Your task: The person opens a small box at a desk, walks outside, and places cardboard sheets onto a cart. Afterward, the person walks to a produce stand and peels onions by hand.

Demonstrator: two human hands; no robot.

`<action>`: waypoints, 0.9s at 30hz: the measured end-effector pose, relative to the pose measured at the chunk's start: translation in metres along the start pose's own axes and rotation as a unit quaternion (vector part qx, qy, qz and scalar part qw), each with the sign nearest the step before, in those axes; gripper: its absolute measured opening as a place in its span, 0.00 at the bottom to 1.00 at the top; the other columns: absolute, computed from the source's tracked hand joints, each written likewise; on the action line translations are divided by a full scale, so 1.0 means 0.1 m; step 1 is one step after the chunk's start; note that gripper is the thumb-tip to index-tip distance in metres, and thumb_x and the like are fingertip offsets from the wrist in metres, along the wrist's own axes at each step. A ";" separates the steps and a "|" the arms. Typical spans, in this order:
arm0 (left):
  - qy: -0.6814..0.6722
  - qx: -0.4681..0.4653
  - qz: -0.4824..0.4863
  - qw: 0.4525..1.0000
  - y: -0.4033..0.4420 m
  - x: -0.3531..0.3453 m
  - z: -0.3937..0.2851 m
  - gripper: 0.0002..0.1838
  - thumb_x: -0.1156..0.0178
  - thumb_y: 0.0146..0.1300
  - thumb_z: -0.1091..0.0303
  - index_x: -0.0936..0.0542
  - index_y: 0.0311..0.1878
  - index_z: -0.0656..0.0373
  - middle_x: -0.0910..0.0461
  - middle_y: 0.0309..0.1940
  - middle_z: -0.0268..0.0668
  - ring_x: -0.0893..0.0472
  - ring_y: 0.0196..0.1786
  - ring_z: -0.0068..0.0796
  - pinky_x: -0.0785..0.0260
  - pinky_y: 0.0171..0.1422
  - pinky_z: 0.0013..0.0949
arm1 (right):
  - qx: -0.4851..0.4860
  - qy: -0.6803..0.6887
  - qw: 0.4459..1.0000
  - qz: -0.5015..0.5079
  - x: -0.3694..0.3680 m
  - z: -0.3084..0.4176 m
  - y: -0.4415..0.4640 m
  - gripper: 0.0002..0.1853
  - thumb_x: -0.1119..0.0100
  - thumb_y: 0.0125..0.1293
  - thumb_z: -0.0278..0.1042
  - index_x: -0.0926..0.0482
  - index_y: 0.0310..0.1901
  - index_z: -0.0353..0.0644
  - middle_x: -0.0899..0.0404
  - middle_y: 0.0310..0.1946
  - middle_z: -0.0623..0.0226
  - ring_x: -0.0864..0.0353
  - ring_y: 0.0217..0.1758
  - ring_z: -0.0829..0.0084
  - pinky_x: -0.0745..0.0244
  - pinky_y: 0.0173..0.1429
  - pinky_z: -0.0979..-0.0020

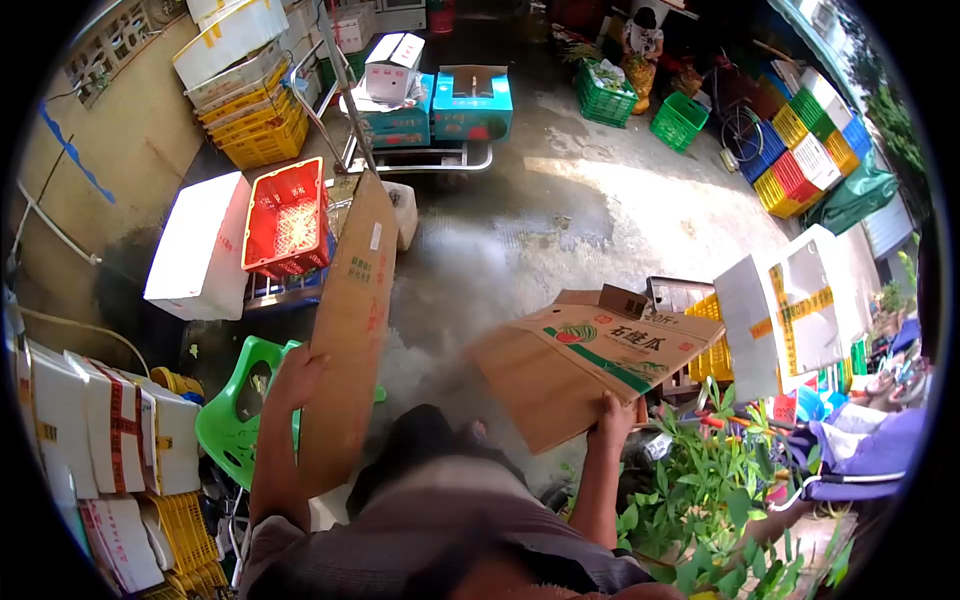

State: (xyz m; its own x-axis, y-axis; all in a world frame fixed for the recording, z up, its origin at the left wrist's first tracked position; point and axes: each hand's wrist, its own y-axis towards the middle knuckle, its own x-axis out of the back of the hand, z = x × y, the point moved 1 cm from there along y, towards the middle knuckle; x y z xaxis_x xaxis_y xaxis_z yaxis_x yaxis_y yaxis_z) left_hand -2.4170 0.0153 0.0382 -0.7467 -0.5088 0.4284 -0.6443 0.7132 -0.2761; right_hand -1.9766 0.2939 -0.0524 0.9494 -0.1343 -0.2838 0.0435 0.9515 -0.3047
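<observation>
My left hand [300,377] grips the edge of a long flat piece of brown cardboard [350,320], which stands nearly upright on the left. On the right, my right hand [612,415] holds the lower edge of a flattened cardboard box [590,360] printed with a watermelon, a green stripe and red and dark characters. The two pieces are apart, with wet concrete floor showing between them. Part of my fingers on each side is hidden by the cardboard.
A green plastic chair [240,410] stands close on the left, near a red crate [287,220] and white foam box [200,245]. Ahead is a metal cart [450,158] with blue boxes. Leafy plants [700,490] and stacked boxes [790,320] flank the right. A person [642,40] sits far back.
</observation>
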 end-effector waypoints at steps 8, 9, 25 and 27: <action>-0.089 0.040 0.037 0.995 1.74 -0.59 -0.14 0.17 0.45 0.70 0.71 0.21 0.59 0.66 0.15 0.45 0.34 0.20 0.46 0.20 0.26 0.51 0.29 | 0.032 -0.024 0.999 0.030 -0.76 0.54 1.83 0.20 0.46 0.64 0.25 0.24 0.57 0.29 0.19 0.49 0.58 0.18 0.49 0.65 0.22 0.52 0.66; -0.085 0.035 0.032 0.995 2.03 -0.64 -0.12 0.17 0.45 0.70 0.71 0.21 0.59 0.66 0.15 0.44 0.34 0.20 0.46 0.20 0.27 0.51 0.29 | 0.044 -0.025 0.998 0.037 -0.94 0.63 2.07 0.20 0.46 0.64 0.25 0.24 0.57 0.28 0.19 0.49 0.57 0.17 0.49 0.65 0.21 0.53 0.66; -0.149 0.088 -0.023 0.985 5.01 -0.68 -1.33 0.17 0.45 0.71 0.73 0.21 0.60 0.66 0.15 0.46 0.36 0.19 0.46 0.22 0.25 0.51 0.31 | 0.232 -0.006 0.968 0.097 -4.08 2.27 5.37 0.20 0.44 0.72 0.35 0.23 0.57 0.25 0.20 0.53 0.53 0.18 0.55 0.62 0.17 0.55 0.63; -0.191 0.093 -0.050 0.976 5.26 -0.68 -1.64 0.17 0.45 0.71 0.73 0.21 0.60 0.65 0.16 0.47 0.35 0.19 0.46 0.22 0.25 0.52 0.31 | 0.231 0.036 0.965 0.119 -4.52 2.39 5.84 0.21 0.44 0.73 0.36 0.24 0.59 0.27 0.20 0.55 0.53 0.19 0.57 0.61 0.17 0.57 0.61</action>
State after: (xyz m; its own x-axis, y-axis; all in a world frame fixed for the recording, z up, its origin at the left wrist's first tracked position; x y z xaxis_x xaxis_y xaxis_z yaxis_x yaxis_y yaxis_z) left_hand -2.6781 0.5047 0.0049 -0.6628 -0.7392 0.1193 -0.7094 0.5689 -0.4161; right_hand -2.3064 0.9763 0.1149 0.9263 0.1010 -0.3630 -0.0242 0.9773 0.2103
